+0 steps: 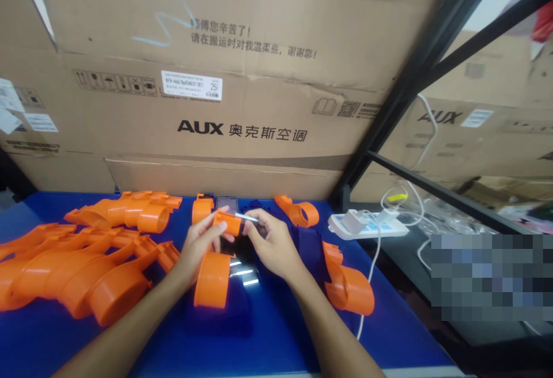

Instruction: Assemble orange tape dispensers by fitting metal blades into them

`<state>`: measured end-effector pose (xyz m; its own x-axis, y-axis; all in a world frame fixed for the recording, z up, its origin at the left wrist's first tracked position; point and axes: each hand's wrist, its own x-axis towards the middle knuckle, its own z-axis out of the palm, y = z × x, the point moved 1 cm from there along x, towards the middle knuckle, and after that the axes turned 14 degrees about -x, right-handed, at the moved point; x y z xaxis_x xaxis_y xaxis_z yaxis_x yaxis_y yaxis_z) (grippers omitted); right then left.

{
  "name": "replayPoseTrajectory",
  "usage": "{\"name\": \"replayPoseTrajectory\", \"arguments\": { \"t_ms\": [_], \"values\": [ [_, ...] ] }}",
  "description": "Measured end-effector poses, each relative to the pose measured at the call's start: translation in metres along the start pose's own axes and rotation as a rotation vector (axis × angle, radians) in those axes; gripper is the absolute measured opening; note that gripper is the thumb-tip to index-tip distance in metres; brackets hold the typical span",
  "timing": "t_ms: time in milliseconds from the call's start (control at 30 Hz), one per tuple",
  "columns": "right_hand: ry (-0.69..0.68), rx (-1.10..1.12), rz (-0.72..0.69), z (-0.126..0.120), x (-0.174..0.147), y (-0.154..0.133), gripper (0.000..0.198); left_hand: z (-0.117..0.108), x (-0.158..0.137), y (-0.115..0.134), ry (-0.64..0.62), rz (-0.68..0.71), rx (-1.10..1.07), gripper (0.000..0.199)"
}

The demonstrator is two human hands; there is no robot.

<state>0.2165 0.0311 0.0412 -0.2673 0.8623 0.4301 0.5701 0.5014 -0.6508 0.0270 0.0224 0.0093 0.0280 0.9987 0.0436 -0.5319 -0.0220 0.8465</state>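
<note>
My left hand (205, 234) is closed on an orange plastic part (228, 223), fingers and thumb around its near end. My right hand (272, 242) pinches a slim tool with a pale, blade-like end (246, 217); its kind is unclear. The pale tip meets the upper edge of the orange part. Just below my left hand is an orange ring (211, 280); I cannot tell whether it is joined to the held part. Under it lies a dark blue piece (220, 314). Behind my hands are a phone (227, 201) and another orange ring-shaped part (202, 211).
Rows of nested orange parts (73, 274) cover the left of the blue table (164, 343). At right lie orange parts (352, 291), a dark blue piece (309, 251) and a white power strip (389, 229) with a trailing cable. A large carton (242, 170) stands behind, beside a black frame post (389, 101).
</note>
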Motion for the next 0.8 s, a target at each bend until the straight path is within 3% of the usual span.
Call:
{"name": "replayPoseTrajectory", "arguments": {
  "t_ms": [233,400,600,800],
  "values": [
    [0.255,0.095,0.122,0.000,0.002,0.004,0.024,-0.007,0.007,-0.005,0.108,0.051,-0.023,0.042],
    [0.194,0.189,0.094,-0.001,0.002,0.004,0.026,-0.012,0.011,0.001,0.147,0.057,-0.022,0.049],
    [0.163,0.239,0.035,0.002,0.001,0.002,0.022,-0.009,0.008,0.009,0.091,0.036,-0.013,0.064],
    [0.098,0.218,-0.049,0.004,-0.001,-0.004,0.021,-0.004,0.001,0.006,0.027,0.001,0.037,0.058]
  ]
}}
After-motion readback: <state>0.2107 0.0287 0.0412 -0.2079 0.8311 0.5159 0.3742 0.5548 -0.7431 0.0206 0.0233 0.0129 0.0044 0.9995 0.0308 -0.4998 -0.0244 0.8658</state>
